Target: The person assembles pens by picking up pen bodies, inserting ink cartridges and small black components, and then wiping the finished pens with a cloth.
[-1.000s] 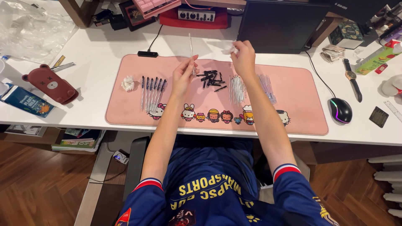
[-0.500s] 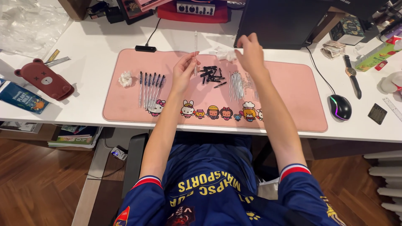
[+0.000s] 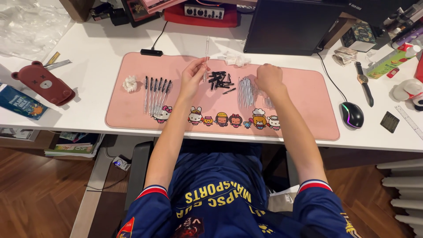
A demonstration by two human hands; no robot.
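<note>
One head-worn camera looks steeply down, from fairly near, over the pink desk mat (image 3: 304, 94).

dark monitor screen (image 3: 288, 26), rectangular, black, back centre of desk. green carton (image 3: 390, 63) with red cap, far right. small teal patterned box (image 3: 358, 36), right of monitor. blue flat packet (image 3: 20, 102), left edge. crumpled clear plastic wrap (image 3: 28, 26), back left.

- A desk mat (image 3: 308, 94) lies along the worktop's (image 3: 110, 44) near edge.
- On the mat, assembled pens (image 3: 155, 93) lie left, a pile of small parts (image 3: 220, 80) in the middle, clear tubes (image 3: 247, 91) right.
- A mouse (image 3: 352, 114) sits right of the mat.
- A bear-shaped case (image 3: 43, 83) lies near the worktop's left edge.
- A monitor (image 3: 288, 26) stands behind the mat.
</note>
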